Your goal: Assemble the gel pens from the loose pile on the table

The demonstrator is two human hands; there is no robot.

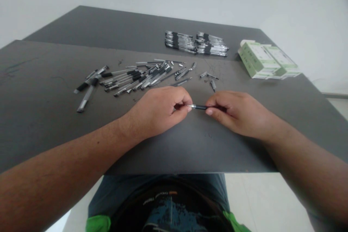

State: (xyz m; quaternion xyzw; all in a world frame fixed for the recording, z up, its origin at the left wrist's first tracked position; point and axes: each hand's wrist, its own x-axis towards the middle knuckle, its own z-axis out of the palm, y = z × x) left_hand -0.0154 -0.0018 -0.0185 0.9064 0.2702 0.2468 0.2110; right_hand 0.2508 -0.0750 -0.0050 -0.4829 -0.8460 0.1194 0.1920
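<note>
Between my two hands, just above the near part of the table, is a pen (199, 107) with a black grip and a silvery tip section pointing left. My left hand (165, 108) pinches the tip end between thumb and forefinger. Closed round the pen's other end is my right hand (233, 112), whose fingers hide the rest of the barrel. Beyond my hands lies a loose heap of pen parts (144, 76), clear barrels with black grips among them. A clear pen cap (213, 86) rests just past my right hand.
Several pens lie in neat stacks (181, 41) at the back, with more stacked pens (211, 44) beside them. Green and white boxes (261, 59) stand at the right. Separate pens (89, 94) lie left of the heap on the grey table (40, 116).
</note>
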